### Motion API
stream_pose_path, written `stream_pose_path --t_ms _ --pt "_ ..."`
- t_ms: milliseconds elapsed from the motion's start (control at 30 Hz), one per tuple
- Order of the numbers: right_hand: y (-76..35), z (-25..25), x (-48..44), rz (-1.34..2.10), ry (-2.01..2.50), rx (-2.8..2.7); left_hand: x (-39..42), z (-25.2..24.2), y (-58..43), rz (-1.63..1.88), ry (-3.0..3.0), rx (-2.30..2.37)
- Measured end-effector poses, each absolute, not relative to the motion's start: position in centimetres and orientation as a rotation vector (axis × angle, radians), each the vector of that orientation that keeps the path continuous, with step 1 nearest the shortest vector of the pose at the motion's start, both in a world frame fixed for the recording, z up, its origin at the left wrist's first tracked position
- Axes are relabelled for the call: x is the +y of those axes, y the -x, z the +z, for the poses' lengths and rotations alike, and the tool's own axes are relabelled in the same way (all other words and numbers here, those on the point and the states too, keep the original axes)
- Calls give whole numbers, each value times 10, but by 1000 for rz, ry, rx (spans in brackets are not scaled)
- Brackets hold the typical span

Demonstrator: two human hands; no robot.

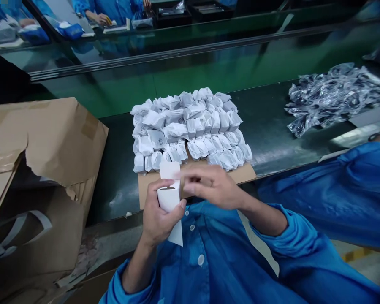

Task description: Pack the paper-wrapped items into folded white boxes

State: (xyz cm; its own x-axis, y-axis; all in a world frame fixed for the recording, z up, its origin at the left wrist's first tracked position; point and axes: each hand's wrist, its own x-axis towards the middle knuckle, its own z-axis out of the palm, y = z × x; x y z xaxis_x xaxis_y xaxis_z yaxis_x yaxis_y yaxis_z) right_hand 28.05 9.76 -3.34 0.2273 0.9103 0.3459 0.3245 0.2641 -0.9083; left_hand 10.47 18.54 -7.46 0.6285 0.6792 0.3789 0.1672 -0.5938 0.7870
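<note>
A small white carton (169, 199) with its top flap standing up is gripped in my left hand (160, 213), thumb on the near side and fingers round the far side. A lower flap of it hangs down toward my blue jacket. My right hand (213, 185) is beside the carton's upper flap, its fingers curled and blurred by motion; whether they pinch anything I cannot make out. Just beyond both hands, rows of small items in white wrapping (190, 122) are stacked on a flat piece of brown cardboard (245, 172).
A torn brown cardboard box (47, 139) stands at the left. Clear plastic bags with dark contents (335, 95) lie in a heap on the dark bench at the right. A co-worker's blue sleeve (329, 190) is close on my right. Across the green partition (190, 76), other people work.
</note>
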Motion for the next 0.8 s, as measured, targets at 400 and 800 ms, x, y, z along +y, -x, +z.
stream_pose_path --t_ms 400,800 --pt "-274 -31 116 1060 1264 -1051 183 -82 -108 1012 -2236 611" --pt "-250 -54 104 706 1235 -1228 185 -83 -95 813 -2253 537"
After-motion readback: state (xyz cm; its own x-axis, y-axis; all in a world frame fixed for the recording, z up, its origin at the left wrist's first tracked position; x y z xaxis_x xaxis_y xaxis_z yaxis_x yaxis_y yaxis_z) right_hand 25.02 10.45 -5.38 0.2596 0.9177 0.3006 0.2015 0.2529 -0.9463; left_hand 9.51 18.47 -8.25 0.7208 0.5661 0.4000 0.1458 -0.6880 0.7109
